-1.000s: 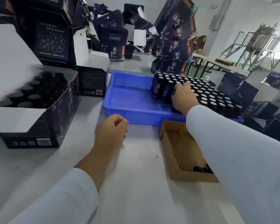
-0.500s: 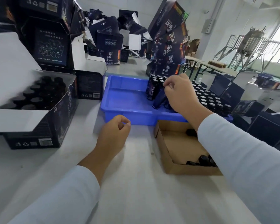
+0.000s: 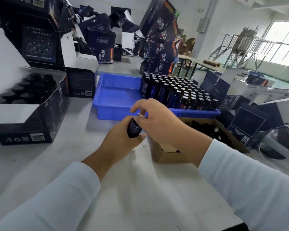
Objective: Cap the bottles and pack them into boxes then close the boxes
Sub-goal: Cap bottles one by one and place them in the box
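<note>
A dark labelled bottle is tilted over the table in front of the blue tray. My left hand grips its body from below. My right hand pinches the bottle's silvery neck with thumb and fingers. Several uncapped dark bottles stand packed in the tray's right half. A brown cardboard box with dark caps inside sits under my right wrist. At the left, an open black box holds several capped bottles.
Stacks of dark printed boxes and open empty boxes crowd the back of the white table. More boxes lie at the right edge. A far table and metal frames stand beyond.
My right hand lifted one bottle out of the tray and brought it toward me. My left hand rose from the table and took hold of the bottle's body.
</note>
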